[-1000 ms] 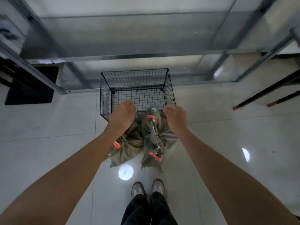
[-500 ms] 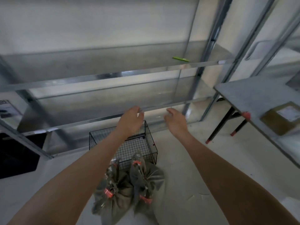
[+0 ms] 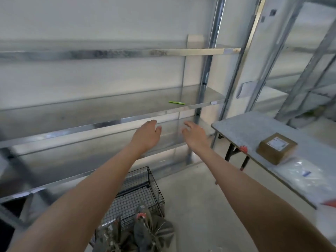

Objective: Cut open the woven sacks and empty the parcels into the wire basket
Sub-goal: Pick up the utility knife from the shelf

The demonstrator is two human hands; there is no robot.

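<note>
Two grey-green woven sacks with red ties lie on the floor at the bottom of the view, leaning against the black wire basket. My left hand and my right hand are raised in front of the metal shelving, fingers relaxed, holding nothing. A thin green tool, possibly a cutter, lies on the middle shelf above and between my hands.
Metal shelving fills the wall ahead. A grey folding table stands at the right, carrying a brown cardboard parcel and clear plastic bags. More racking stands at the far right.
My view has swung up from the sacks and basket to the shelving. Both hands have let go of the sacks and risen toward the middle shelf.
</note>
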